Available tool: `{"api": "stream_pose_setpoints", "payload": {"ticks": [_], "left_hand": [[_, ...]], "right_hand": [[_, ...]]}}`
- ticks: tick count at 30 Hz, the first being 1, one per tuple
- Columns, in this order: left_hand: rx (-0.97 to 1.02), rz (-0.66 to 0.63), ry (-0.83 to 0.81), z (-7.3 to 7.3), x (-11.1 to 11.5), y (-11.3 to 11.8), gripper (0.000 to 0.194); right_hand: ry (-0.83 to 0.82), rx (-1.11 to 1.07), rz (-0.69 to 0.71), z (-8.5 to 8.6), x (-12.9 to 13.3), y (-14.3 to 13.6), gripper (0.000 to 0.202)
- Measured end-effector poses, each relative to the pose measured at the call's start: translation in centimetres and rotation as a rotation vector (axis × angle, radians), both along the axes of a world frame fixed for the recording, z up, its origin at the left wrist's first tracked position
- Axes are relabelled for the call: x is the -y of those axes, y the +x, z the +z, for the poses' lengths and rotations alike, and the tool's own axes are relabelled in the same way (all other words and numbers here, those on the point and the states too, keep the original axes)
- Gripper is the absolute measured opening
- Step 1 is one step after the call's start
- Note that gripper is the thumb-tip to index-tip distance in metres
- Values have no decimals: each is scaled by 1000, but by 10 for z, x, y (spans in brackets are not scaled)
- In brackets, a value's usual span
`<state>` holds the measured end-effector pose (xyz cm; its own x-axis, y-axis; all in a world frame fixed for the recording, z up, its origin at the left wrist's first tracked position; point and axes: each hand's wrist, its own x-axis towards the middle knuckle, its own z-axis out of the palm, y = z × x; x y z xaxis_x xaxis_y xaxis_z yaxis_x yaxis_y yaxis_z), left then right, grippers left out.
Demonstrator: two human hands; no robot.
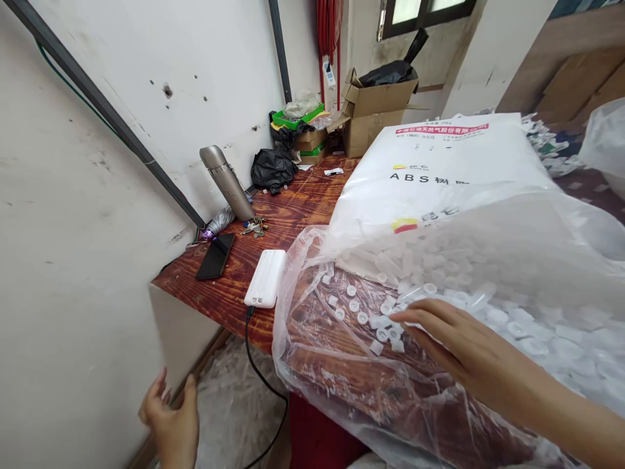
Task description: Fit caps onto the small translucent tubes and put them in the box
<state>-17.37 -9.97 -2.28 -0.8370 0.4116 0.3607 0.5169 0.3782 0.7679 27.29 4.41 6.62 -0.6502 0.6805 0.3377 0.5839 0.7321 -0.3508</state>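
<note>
My right hand point(444, 335) reaches into the mouth of a clear plastic bag point(312, 365). Its fingers are stretched out, with the tips at a few small white plastic caps point(382, 333); I see nothing gripped, though the underside of the hand is hidden. A larger heap of white plastic pieces point(541, 339) lies in the bag beyond the wrist. Low on the left, my left hand point(173, 417) hangs in the air off the table's edge. Its thumb and fingers are apart, and no object shows between them.
On the wooden table point(312, 185) are a white power bank point(266, 279) with a black cable, a phone point(215, 256), keys point(255, 227) and a metal flask point(227, 182). A white printed sack point(439, 156) lies behind the caps. Cardboard boxes point(375, 107) stand farther back.
</note>
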Motion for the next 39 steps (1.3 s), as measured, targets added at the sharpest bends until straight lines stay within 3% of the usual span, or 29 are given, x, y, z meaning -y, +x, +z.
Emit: {"api": "stream_pose_setpoints", "payload": {"ticks": [3, 5, 6, 7, 9, 10, 13, 16, 21, 25, 28, 32, 35, 39], "left_hand": [[-68, -260, 165, 25, -29, 41, 42], [-119, -531, 184, 47, -51, 78, 23], [-201, -770, 145, 58, -62, 96, 12], [-280, -961, 84, 68, -75, 113, 13], [-362, -1158, -56, 83, -100, 138, 20], [-385, -1193, -92, 86, -112, 147, 20], [-429, -1181, -158, 84, -143, 154, 20], [-460, -1151, -211, 74, -158, 148, 20], [-484, -1176, -274, 68, -163, 143, 13], [-510, -1236, -312, 72, -170, 154, 11], [-532, -1295, -342, 77, -174, 166, 11], [-546, -1363, -374, 86, -171, 183, 6], [-572, -1373, -396, 91, -171, 199, 9], [-601, -1338, -431, 86, -178, 223, 22]], "right_hand": [[58, 80, 44, -4, -41, -19, 31], [76, 134, 93, -7, -66, -44, 27], [88, 156, 110, -9, -76, -59, 23], [97, 179, 124, -11, -85, -74, 21], [126, 208, 117, -14, -98, -103, 25], [138, 221, 112, -16, -102, -115, 29], [164, 253, 105, -22, -107, -136, 31], [172, 272, 145, -28, -99, -131, 28], [163, 293, 242, -30, -68, -87, 35], [130, 320, 286, -17, -39, -42, 36], [138, 303, 164, 1, -14, -10, 45], [161, 167, -79, 15, 27, 12, 35], [163, 158, -96, 4, 48, 9, 36], [161, 139, -117, -20, 55, 1, 45]]}}
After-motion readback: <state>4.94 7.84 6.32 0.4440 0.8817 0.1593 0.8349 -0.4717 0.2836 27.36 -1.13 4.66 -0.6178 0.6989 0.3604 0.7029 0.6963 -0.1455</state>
